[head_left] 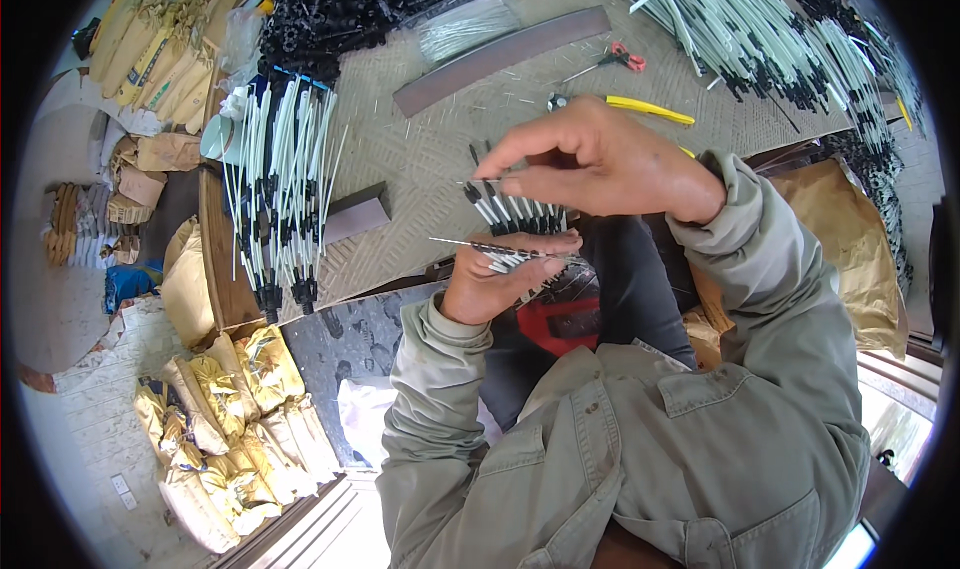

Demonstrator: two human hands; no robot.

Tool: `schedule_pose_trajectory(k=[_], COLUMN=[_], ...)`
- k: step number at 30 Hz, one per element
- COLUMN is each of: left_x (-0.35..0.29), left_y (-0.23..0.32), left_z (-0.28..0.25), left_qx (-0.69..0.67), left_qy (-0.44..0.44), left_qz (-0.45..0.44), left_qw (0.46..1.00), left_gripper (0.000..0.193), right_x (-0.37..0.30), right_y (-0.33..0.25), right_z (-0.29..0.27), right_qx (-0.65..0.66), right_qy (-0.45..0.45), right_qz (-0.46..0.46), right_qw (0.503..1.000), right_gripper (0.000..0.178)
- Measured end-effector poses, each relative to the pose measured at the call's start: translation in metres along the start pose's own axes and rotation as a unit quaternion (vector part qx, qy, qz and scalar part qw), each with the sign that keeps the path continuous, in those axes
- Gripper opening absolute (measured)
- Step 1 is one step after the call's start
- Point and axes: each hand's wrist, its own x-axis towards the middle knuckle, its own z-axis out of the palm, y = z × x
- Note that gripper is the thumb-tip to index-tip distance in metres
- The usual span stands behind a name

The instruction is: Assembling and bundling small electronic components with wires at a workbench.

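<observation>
My left hand is closed around a fanned bundle of thin white rods with black ends, held over my lap at the table's near edge. A thin, straight metal piece sticks out leftward from between its fingers. Just above the bundle, my right hand pinches thumb to forefinger at the black tips. A fine wire-like sliver shows at that pinch, too small to name surely. The lower ends of the rods are partly hidden by my left fingers.
On the table lie a dark flat bar, clear thin strands, red-handled scissors and a yellow-handled tool. White rods stand bunched at left; more pile far right. Black parts heap behind. Wrapped packages sit lower left.
</observation>
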Motion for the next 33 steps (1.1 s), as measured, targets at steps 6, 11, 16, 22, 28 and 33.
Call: schedule_pose_trajectory(k=[6, 11, 16, 22, 28, 33], left_x=[-0.004, -0.003, -0.003, -0.002, -0.002, -0.007], left_y=[0.004, 0.005, 0.002, -0.001, 0.004, -0.011], left_z=[-0.009, -0.005, -0.006, -0.006, -0.004, 0.007], left_qx=[0.021, 0.006, -0.007, 0.026, 0.057, -0.027], left_qy=[-0.022, -0.008, -0.017, -0.036, -0.004, 0.065], left_qz=[-0.003, -0.008, -0.005, 0.030, -0.004, 0.059], left_qw=[1.000, 1.000, 1.000, 0.999, 0.998, 0.996], left_gripper=[0.021, 0.019, 0.022, 0.023, 0.024, 0.028], right_x=[0.005, 0.005, 0.003, 0.008, 0.010, 0.007], right_y=[-0.004, -0.008, -0.011, -0.009, -0.004, 0.002], right_z=[0.003, 0.005, 0.008, 0.009, 0.004, -0.001], right_qx=[0.073, -0.053, -0.124, -0.126, 0.008, 0.067], right_qy=[-0.024, -0.001, 0.044, 0.033, -0.029, -0.070], right_qz=[0.026, 0.027, -0.006, -0.037, 0.005, 0.024], right_qw=[0.997, 0.998, 0.991, 0.991, 1.000, 0.995], right_gripper=[0.017, 0.012, 0.014, 0.015, 0.018, 0.023])
